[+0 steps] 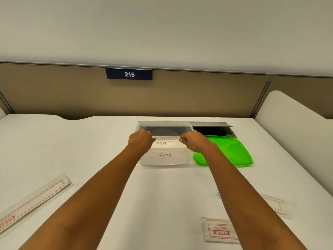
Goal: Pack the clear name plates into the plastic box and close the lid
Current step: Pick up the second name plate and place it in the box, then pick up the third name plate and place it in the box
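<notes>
A clear plastic box (164,126) stands open at the far middle of the white table. Over its near half I hold a clear name plate marked ALPHA (163,143): my left hand (141,141) pinches its left end and my right hand (193,141) pinches its right end. Below it, inside the box, a second plate marked BETA (164,155) shows through the near wall. The green lid (232,152) lies flat on the table just right of the box, partly under my right forearm.
A dark cable slot (214,129) is cut into the table behind the lid. Three name plates in printed paper sleeves lie near me: a long one at the left (34,201), one at the lower right (220,231), one further right (275,204). A beige partition stands behind the table.
</notes>
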{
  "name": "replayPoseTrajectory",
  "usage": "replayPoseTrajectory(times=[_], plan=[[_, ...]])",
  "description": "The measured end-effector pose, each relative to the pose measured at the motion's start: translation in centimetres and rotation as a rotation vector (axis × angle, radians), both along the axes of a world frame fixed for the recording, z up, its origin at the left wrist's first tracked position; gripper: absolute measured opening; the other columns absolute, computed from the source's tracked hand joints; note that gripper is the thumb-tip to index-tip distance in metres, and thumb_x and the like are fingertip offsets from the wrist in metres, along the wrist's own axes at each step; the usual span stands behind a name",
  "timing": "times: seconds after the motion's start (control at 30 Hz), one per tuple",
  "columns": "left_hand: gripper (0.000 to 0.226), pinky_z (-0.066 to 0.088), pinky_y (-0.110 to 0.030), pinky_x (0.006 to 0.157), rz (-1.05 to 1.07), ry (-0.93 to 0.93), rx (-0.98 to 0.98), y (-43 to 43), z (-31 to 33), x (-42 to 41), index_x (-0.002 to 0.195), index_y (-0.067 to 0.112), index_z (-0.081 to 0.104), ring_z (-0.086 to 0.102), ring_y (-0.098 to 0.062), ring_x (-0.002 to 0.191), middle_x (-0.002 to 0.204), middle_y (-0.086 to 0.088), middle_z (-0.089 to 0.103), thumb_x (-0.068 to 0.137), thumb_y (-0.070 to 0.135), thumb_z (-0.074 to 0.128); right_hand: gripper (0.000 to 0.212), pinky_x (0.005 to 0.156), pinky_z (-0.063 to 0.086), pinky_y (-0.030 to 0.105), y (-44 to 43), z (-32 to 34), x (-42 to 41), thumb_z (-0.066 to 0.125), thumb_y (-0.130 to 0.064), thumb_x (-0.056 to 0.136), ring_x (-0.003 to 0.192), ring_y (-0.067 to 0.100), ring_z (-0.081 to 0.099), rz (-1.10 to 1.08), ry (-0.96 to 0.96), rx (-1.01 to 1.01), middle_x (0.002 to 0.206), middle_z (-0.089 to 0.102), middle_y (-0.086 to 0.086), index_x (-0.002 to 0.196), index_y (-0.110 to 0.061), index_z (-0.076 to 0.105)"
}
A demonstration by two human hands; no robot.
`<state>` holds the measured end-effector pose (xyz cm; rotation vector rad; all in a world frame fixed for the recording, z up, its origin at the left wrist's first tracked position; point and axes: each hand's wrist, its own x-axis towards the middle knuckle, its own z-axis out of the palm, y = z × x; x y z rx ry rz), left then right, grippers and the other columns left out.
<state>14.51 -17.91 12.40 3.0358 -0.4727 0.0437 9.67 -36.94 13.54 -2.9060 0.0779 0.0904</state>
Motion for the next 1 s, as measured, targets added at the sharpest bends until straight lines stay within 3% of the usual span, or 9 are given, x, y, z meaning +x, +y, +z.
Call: replayPoseTrajectory(times=[0.1,0.2,0.4,0.6,1.0], plan=[[0.047,0.044,-0.031,0.07,-0.024,-0.078,0.005,0.5,0.0,-1.5,0.105,0.007,0.066,0.066,-0.03,0.095,0.105,-0.011,0.068,0.1,0.041,0.034,0.035,0.091,0.047,0.037,0.2,0.5,-2.0,0.039,-0.026,0.1,0.112,0.036,0.058,-0.026,-0.014,-0.013,0.124,0.062,0.018,0.121,-0.011,0.062],[0.047,0.039,-0.03,0.069,-0.069,-0.157,-0.008,1.0,-0.1,-3.2,0.101,0.009,0.067,0.067,-0.03,0.092,0.102,-0.01,0.071,0.101,0.04,0.032,0.036,0.1,0.046,0.04,0.4,0.8,-4.0,0.042,-0.029,0.099,0.12,0.033,0.054,-0.034,0.002,-0.048,0.133,0.058,0.012,0.129,-0.015,0.057],[0.045,0.045,-0.036,0.095,-0.124,-0.208,-0.13,1.9,-0.5,-7.2,0.125,0.014,0.058,0.06,-0.026,0.115,0.128,-0.005,0.063,0.1,0.041,0.031,0.041,0.107,0.039,0.037,0.8,0.3,-8.9,0.045,-0.028,0.098,0.13,0.027,0.046,-0.079,-0.015,-0.05,0.142,0.05,0.007,0.137,-0.016,0.049],[0.047,0.038,-0.038,0.105,-0.114,-0.043,-0.276,2.4,-2.1,-12.8,0.139,0.015,0.044,0.047,-0.026,0.13,0.142,-0.006,0.052,0.101,0.039,0.03,0.042,0.111,0.034,0.038,0.2,-1.8,-15.2,0.046,-0.028,0.098,0.134,0.026,0.042,-0.163,-0.07,0.022,0.143,0.05,0.007,0.138,-0.015,0.048],[0.045,0.032,-0.036,0.111,-0.011,0.205,-0.677,-2.0,-6.8,-23.0,0.138,0.014,0.046,0.039,-0.023,0.137,0.145,-0.005,0.048,0.101,0.037,0.033,0.034,0.104,0.039,0.037,-4.9,-6.9,-26.7,0.047,-0.021,0.098,0.125,0.028,0.046,-0.438,-0.438,0.215,0.131,0.057,0.012,0.13,-0.011,0.055]])
